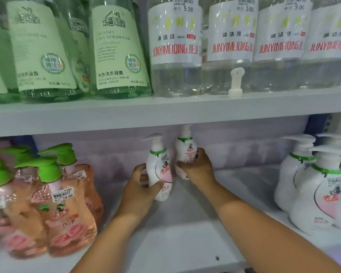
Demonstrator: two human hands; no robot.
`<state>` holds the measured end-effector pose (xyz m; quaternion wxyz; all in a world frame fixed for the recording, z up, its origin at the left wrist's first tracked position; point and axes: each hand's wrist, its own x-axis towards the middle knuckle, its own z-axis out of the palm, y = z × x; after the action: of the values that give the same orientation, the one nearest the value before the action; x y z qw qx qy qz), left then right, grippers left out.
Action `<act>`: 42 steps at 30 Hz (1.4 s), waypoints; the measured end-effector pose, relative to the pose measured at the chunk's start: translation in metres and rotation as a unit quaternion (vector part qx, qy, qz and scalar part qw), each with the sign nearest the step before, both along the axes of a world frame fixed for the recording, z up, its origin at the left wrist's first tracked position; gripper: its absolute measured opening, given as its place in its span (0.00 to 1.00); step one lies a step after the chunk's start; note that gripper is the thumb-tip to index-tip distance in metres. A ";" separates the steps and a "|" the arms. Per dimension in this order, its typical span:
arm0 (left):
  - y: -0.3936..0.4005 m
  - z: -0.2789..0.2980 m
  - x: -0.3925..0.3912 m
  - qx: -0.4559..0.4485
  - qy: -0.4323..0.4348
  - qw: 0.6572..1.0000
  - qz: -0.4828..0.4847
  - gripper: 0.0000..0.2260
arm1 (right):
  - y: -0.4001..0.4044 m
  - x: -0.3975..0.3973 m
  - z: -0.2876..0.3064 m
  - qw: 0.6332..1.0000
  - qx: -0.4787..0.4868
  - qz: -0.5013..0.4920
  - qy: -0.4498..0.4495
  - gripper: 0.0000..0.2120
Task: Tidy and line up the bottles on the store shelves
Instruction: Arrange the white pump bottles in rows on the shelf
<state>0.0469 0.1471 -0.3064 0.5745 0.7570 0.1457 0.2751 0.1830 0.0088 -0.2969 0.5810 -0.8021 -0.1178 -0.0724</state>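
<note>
Lower shelf (pixel 185 233), central gap. Two small white pump bottles in hand, one per hand.

Left hand (pixel 141 186): fingers wrapped round the lower body of the near white bottle (pixel 160 172), thumb across its front. Closed grip, bottle held. Bottle roughly upright, long axis vertical, leaning slightly; pump nozzle points toward the left. Cannot tell whether its base touches the shelf or is just lifted.

Right hand (pixel 196 166): closed round the far white bottle (pixel 185 152), palm on its right flank, fingers curling across the front. This bottle sits deeper in the shelf than the left-hand one and just beside it on the right; its pump top reaches close under the upper shelf (pixel 165 113). Base hidden by the hand.

Key relation: the matching group of white bottles (pixel 311 184) stands well to the right of the right hand, nearer the shelf front. The pink bottles with green pumps (pixel 53 196) stand to the left of the left hand. The right hand is the nearer one to the matching group; the left would have to cross.

Judgement: step in hand is gathering the two strays. Next move likely carries them rightward and forward to join the white group, axes kept vertical, labels forward. Risk: the far bottle's pump catching the upper shelf edge if lifted.
</note>
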 end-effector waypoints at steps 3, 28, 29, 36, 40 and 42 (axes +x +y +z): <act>0.008 0.001 -0.012 -0.012 0.003 1.000 -0.010 0.22 | -0.025 -0.028 0.001 1.000 0.001 0.010 -0.002 0.21; -0.121 -0.010 -0.017 -0.048 -0.006 0.993 -0.103 0.17 | -0.180 -0.113 -0.030 0.993 0.056 0.106 0.013 0.39; -0.121 -0.011 -0.017 -0.043 -0.009 0.994 -0.099 0.17 | -0.177 -0.114 -0.030 0.995 0.053 0.081 0.004 0.38; -0.123 -0.012 -0.020 -0.027 -0.006 0.996 -0.089 0.17 | -0.189 -0.107 -0.037 0.983 0.117 0.140 0.001 0.30; -0.121 -0.014 -0.019 -0.022 -0.012 0.997 -0.072 0.16 | -0.183 -0.123 -0.045 0.993 0.036 0.013 -0.114 0.34; -0.121 -0.015 -0.019 -0.008 -0.013 0.998 -0.065 0.16 | -0.169 -0.131 -0.045 0.988 -0.005 -0.057 -0.141 0.41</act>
<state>0.0277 0.0259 -0.3216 0.5991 0.7565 0.0907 0.2460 0.0517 -0.1607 -0.3415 0.5497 -0.7919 -0.1532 -0.2174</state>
